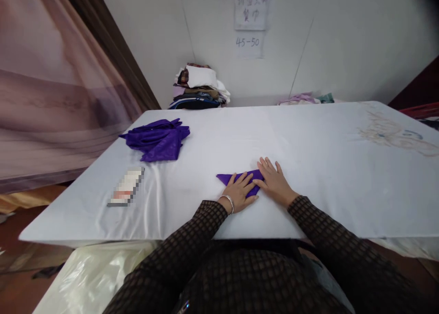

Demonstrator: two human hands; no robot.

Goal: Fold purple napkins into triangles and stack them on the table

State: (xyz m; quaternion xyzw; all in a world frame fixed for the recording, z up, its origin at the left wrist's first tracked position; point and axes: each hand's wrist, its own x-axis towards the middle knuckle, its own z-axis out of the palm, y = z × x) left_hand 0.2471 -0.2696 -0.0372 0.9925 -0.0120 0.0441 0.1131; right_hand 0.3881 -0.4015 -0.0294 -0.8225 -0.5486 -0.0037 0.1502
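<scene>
Your left hand (pixel 241 193) lies palm down with its fingers slightly spread over a folded purple napkin (pixel 224 178), flat against it rather than gripping it. Your right hand (pixel 275 182) is also flat and open, its fingers pointing away from you; its fingertips and thumb lie over the napkin's right end, just beside your left fingers. The napkin sits near the front middle of the white tablecloth (pixel 308 177), a pointed corner showing to the left of your left hand and a little more purple showing between your hands. How its layers run underneath, you cannot tell.

You wear a silver bracelet (pixel 229 203) on your left wrist, and your dark checked sleeves (pixel 195 231) reach down to both wrists. Well to the left of your hands, toward the far side, lies a loose heap of purple napkins (pixel 156 140). Nearer to you on that side is a pixelated rectangular object (pixel 126 187), too obscured to identify. Beyond the far edge stands a stack of folded clothes (pixel 200 89), and on the wall (pixel 212 26) above hangs a handwritten sheet (pixel 249 44) reading "45-50".
</scene>
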